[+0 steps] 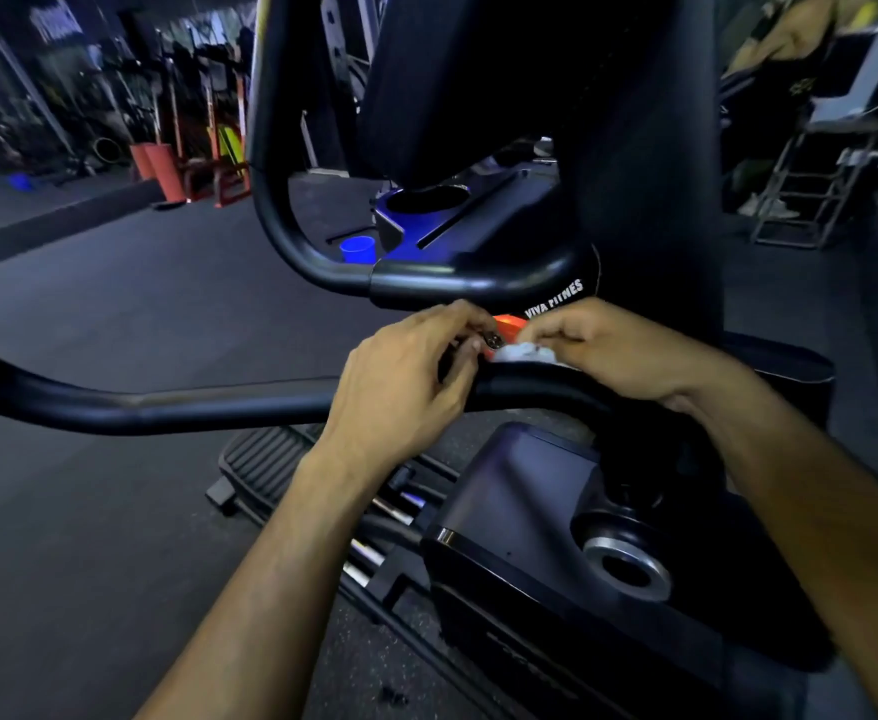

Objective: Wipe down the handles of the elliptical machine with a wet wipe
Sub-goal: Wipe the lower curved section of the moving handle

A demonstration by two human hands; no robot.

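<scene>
Hands (411, 356) (608, 350) pinch wipe (522, 351) atop handle (167, 402), lying left-right.

Head view, looking down, close in

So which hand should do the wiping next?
Probably the right hand: it already holds the white wet wipe against the black handle. The left hand pinches the orange packet.
</scene>
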